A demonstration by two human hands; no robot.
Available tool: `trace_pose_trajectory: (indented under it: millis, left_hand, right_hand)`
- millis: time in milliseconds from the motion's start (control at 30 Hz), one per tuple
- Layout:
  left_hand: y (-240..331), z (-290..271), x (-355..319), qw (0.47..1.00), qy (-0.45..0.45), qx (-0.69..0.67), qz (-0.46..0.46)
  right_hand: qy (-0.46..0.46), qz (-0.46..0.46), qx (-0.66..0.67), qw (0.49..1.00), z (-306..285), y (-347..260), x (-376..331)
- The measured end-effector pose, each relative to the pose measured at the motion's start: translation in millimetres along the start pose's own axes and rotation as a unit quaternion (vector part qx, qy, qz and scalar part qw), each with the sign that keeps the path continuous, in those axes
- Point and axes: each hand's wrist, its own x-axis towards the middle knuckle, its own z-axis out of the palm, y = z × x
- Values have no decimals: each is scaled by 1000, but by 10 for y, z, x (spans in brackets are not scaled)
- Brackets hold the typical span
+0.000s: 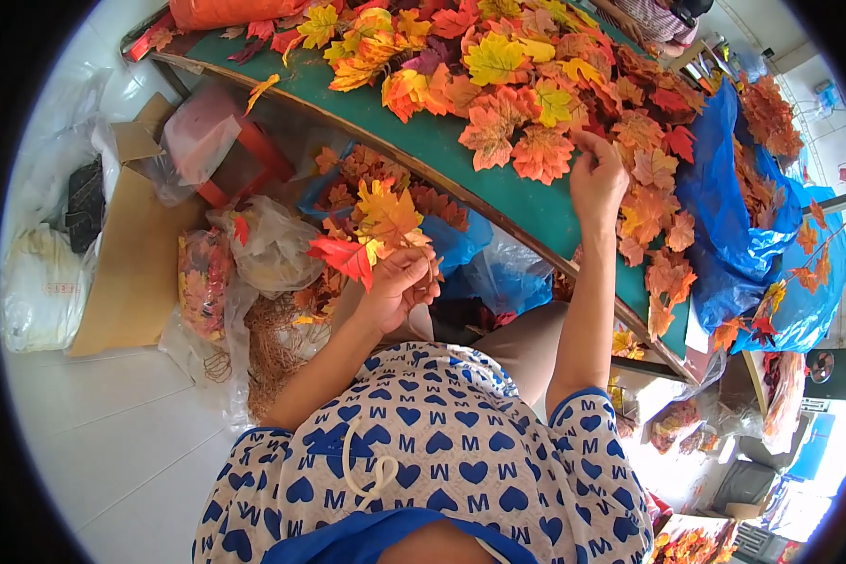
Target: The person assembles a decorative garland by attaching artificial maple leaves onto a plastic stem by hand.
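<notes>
My left hand [399, 289] is closed in front of my body, at the near side of the table. Its fingers grip a small bunch of artificial maple leaves [385, 216], orange and yellow with a red one at the side. My right hand [599, 183] is over the table, beside the near edge of a big heap of artificial leaves [545, 103] in orange, red and yellow. The thumb and fingers there are pinched together; whatever they hold, if anything, is too small to name. An orange leaf [541, 155] lies just left of those fingertips.
The green tabletop [385, 108] has a wooden edge. Blue plastic bags [733, 216] with leaves stand at the right. Below lie an open cardboard box [127, 254], a red stool [258, 155], a clear bag of leaves [204, 282] and blue sacks. Another person [653, 19] is across the table.
</notes>
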Motion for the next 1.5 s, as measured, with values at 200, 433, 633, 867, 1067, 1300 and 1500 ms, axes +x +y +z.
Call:
trace_pose_trajectory:
  millis: [200, 433, 633, 867, 1067, 1300, 1500]
  left_hand:
    - [25, -91, -10, 1000, -9, 7, -25]
    - [3, -133, -42, 996, 1, -39, -75]
    - [-17, -181, -59, 996, 6, -35, -77]
    - [-43, -182, 12, 996, 2, -9, -90]
    - [-23, -196, -14, 994, 49, 55, -82]
    - [-67, -259, 29, 997, 37, 23, -64]
    - [-126, -214, 54, 995, 20, -4, -97]
  right_hand:
    - [-49, 43, 13, 998, 130, -18, 176]
    - [12, 16, 24, 999, 443, -18, 592]
    - [-37, -231, -91, 968, 902, 132, 928]
    - [-148, -148, -126, 970, 722, 439, 819]
    - [-5, -125, -9, 992, 267, -16, 362]
    - [-61, 35, -33, 997, -634, 159, -640]
    - [30, 225, -307, 924, -1595, 708, -1218]
